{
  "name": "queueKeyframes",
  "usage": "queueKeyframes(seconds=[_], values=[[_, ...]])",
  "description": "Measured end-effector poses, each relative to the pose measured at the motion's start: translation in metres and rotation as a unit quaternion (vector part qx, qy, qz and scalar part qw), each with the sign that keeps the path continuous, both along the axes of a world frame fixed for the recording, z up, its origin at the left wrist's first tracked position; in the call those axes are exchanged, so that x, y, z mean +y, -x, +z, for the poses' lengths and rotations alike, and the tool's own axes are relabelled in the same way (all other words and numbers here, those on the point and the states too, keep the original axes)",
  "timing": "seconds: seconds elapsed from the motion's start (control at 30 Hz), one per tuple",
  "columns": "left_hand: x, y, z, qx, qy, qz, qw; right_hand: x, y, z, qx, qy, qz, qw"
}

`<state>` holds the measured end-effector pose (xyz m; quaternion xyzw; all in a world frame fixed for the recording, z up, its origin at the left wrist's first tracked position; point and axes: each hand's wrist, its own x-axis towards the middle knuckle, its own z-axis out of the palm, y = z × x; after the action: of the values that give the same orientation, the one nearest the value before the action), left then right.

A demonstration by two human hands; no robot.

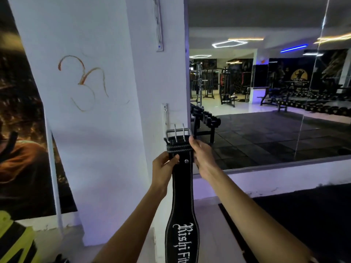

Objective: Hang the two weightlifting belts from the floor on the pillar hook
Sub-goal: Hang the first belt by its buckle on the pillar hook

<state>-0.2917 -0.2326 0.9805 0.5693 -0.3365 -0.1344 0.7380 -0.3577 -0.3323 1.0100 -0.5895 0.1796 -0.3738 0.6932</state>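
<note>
A black weightlifting belt [182,196] with white lettering hangs straight down in front of me, its silver two-prong buckle [178,134] at the top. My left hand [163,168] grips the belt's left edge just below the buckle. My right hand [201,151] holds the right edge, fingertips at the buckle frame. The buckle sits a little below the white hook rail [165,115] on the pillar [114,111]. A second belt is not in view.
A big wall mirror [266,92] to the right reflects gym machines and a dumbbell rack. A dark poster [20,130] hangs on the left. A yellow-and-black object [13,242] lies at the bottom left. Black floor mats [303,215] lie to the right.
</note>
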Motion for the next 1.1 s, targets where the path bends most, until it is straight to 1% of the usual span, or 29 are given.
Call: queueKeyframes(seconds=[0.1,0.17,0.23,0.3,0.43,0.5,0.57,0.67,0.73,0.77,0.8,0.87,0.93,1.03,1.1], values=[[0.002,0.002,0.02,0.075,-0.009,0.004,0.997,0.004,-0.004,-0.002,-0.051,-0.015,-0.03,0.998],[0.001,-0.001,0.042,0.112,-0.018,0.002,0.994,0.008,-0.006,-0.001,-0.075,-0.002,-0.038,0.996],[-0.001,-0.006,0.062,0.093,-0.064,0.016,0.994,0.01,-0.01,0.0,-0.092,0.024,-0.044,0.995],[-0.005,-0.008,0.072,0.08,-0.103,0.025,0.991,0.012,-0.012,0.003,-0.103,0.03,-0.057,0.993],[-0.007,-0.015,0.075,0.084,-0.108,-0.03,0.99,0.012,-0.012,0.011,-0.121,0.023,-0.084,0.989],[-0.008,-0.019,0.076,0.083,-0.103,-0.028,0.991,0.012,-0.013,0.014,-0.12,0.029,-0.082,0.989],[-0.009,-0.022,0.078,0.087,-0.117,-0.021,0.989,0.012,-0.014,0.016,-0.117,0.028,-0.077,0.99],[-0.004,-0.025,0.078,0.092,-0.13,-0.102,0.982,0.009,-0.013,0.022,-0.122,0.018,-0.086,0.989],[0.0,-0.026,0.08,0.072,-0.124,-0.135,0.98,0.006,-0.008,0.026,-0.124,0.016,-0.089,0.988],[-0.001,-0.023,0.081,0.046,-0.112,-0.125,0.985,0.004,-0.006,0.028,-0.122,0.011,-0.087,0.989],[-0.005,-0.018,0.081,0.012,-0.089,-0.086,0.992,0.004,-0.005,0.03,-0.113,0.0,-0.082,0.99],[-0.019,-0.008,0.078,-0.053,-0.024,0.044,0.997,0.005,-0.006,0.036,-0.089,-0.025,-0.061,0.994],[-0.032,0.001,0.074,-0.09,0.017,0.145,0.985,0.01,-0.005,0.05,-0.047,-0.051,-0.038,0.997],[-0.045,0.008,0.071,-0.122,0.024,0.207,0.97,0.0,0.0,0.066,0.032,-0.079,0.002,0.996],[-0.051,0.008,0.071,-0.128,0.034,0.234,0.963,-0.01,0.005,0.068,0.067,-0.057,0.055,0.995]])
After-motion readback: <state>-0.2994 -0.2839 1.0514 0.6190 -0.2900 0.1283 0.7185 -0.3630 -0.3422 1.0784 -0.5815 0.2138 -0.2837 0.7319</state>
